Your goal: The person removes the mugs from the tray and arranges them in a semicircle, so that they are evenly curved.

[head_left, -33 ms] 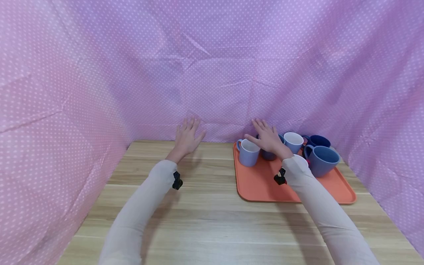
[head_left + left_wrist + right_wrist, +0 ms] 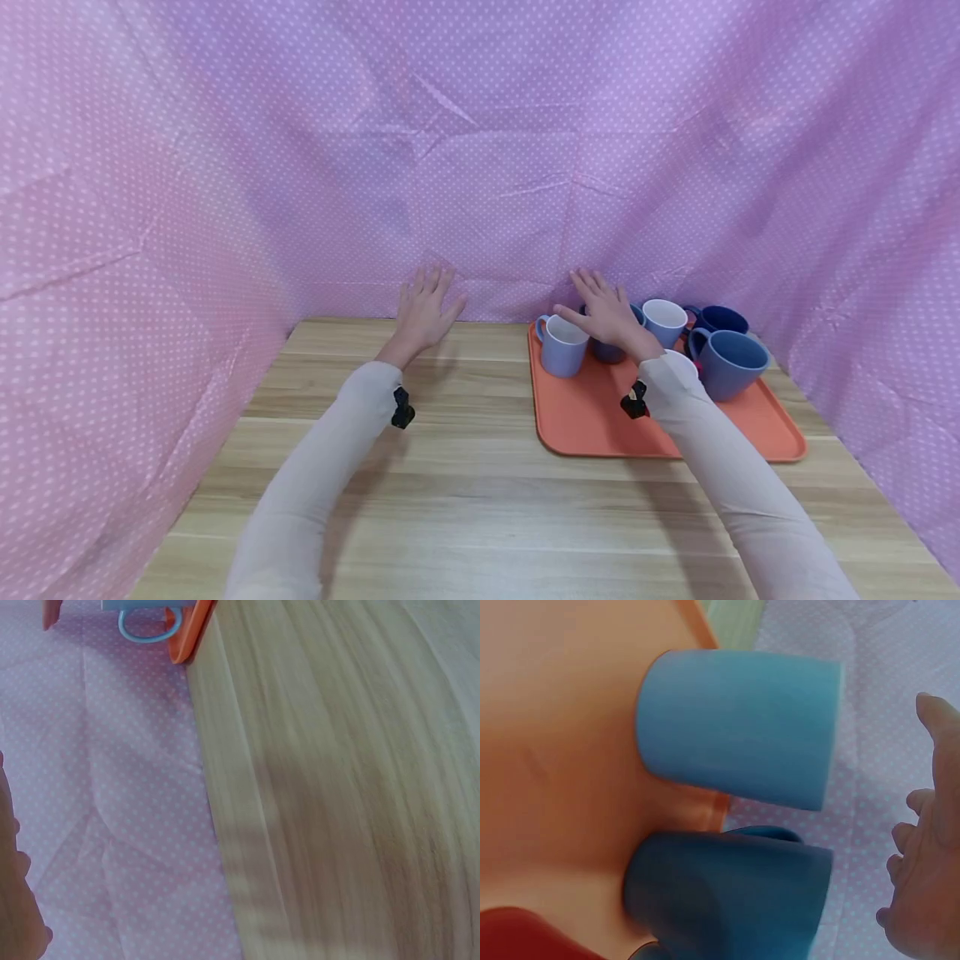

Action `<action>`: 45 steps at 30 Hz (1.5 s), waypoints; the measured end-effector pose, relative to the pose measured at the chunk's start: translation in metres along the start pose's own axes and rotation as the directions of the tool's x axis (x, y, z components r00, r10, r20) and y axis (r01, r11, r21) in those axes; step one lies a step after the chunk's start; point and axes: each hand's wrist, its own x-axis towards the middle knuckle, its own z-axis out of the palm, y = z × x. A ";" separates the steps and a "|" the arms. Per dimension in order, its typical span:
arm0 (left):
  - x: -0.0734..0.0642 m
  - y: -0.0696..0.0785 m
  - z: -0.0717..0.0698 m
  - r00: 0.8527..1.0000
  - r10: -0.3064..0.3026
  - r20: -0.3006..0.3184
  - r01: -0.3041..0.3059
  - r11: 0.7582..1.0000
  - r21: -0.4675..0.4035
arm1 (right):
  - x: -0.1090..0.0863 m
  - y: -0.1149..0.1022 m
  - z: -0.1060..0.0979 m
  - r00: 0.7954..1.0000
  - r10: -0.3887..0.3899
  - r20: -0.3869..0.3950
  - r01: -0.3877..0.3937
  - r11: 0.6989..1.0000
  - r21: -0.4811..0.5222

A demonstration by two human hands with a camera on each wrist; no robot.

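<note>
Over the far edge of the table, my left hand (image 2: 423, 317) is held out with fingers spread and nothing in it. My right hand (image 2: 606, 315) is stretched out likewise, above the back left of an orange tray (image 2: 585, 425). Nearest to it are a light blue mug (image 2: 561, 357) with a white inside and a dark blue mug (image 2: 607, 352), partly covered by the hand. The right wrist view shows both mugs upright on the tray, with the fingers (image 2: 904, 836) apart from them. In the left wrist view, only the edge of the left hand (image 2: 19, 892) shows.
Further right on the tray stand another light blue mug (image 2: 664, 323), a navy mug (image 2: 722, 320) and a grey-blue mug (image 2: 726, 371). The right sleeve (image 2: 705, 417) partly hides a white-lined mug (image 2: 681, 363). Pink dotted cloth (image 2: 480, 183) hangs behind and beside the wooden table (image 2: 465, 500).
</note>
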 end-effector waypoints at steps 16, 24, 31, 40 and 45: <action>0.006 0.005 0.009 0.995 0.030 0.091 -0.034 0.999 0.041 | -0.004 -0.007 -0.006 0.998 0.018 0.058 -0.021 0.998 0.056; 0.011 0.001 0.006 0.992 0.058 0.116 -0.065 0.996 0.062 | -0.004 -0.005 -0.012 0.995 0.027 0.091 -0.030 0.999 0.034; 0.010 -0.001 0.009 0.986 0.066 0.152 -0.081 0.992 0.093 | -0.005 -0.001 -0.012 0.990 0.037 0.133 -0.040 0.999 0.019; 0.010 0.002 0.013 0.983 0.061 0.172 -0.074 0.995 0.071 | -0.008 0.003 -0.017 0.991 0.045 0.130 -0.047 0.999 0.016; 0.008 0.006 0.013 0.981 0.060 0.187 -0.074 0.995 0.072 | -0.009 0.008 -0.017 0.991 0.056 0.125 -0.057 0.998 0.007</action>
